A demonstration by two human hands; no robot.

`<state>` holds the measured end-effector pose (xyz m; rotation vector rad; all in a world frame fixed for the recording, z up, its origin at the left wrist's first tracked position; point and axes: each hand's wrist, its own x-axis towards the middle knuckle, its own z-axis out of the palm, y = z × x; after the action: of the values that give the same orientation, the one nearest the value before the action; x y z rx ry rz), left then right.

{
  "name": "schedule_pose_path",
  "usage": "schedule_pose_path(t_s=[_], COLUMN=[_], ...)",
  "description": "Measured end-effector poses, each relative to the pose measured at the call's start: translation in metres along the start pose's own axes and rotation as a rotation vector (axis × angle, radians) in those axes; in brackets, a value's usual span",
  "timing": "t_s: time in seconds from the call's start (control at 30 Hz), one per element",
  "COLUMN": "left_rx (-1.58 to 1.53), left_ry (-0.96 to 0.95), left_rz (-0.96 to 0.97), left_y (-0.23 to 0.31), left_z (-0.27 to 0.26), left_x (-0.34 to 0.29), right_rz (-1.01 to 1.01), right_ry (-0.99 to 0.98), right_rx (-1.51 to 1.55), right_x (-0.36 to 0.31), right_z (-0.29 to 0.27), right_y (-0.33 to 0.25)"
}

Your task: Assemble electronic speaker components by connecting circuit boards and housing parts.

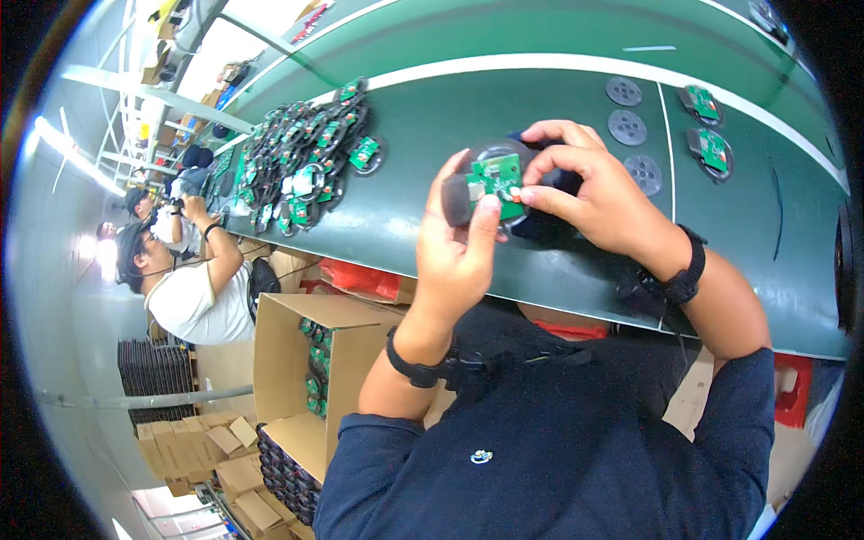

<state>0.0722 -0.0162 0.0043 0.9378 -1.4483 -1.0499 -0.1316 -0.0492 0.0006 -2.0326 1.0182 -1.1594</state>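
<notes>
Circuit board [498, 178] (green) between both grips

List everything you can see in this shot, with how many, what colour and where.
Held part: one, dark round housing with a green board, in both hands above the belt.
Belt: one, green with white lines, across the upper frame.
Pile: many dark housings with green boards, upper left on the belt.
Discs: three, grey, in a row right of the hands.
Boarded housings: two, far right on the belt.
Box: one, brown cardboard, open, below the belt, holding green parts.
Co-workers: at least two, left.
Left hand: fingers grip the part.
Right hand: fingers grip the part.
</notes>
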Motion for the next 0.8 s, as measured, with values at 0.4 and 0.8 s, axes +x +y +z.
schedule_pose_path(t_s=[0.4,0.8], left_rx=[-0.022,-0.227], left_ry=[-0.082,-0.16], left_rz=[-0.127,-0.196], left_y=[0.0,-0.011], left_z=[-0.006,-0.008], left_x=[-0.001,-0.002], right_rz=[0.054,0.149], right_ry=[-0.057,0.038], right_rx=[0.154,0.225], right_x=[0.0,-0.006], right_z=[0.002,0.009], right_y=[0.007,0.006])
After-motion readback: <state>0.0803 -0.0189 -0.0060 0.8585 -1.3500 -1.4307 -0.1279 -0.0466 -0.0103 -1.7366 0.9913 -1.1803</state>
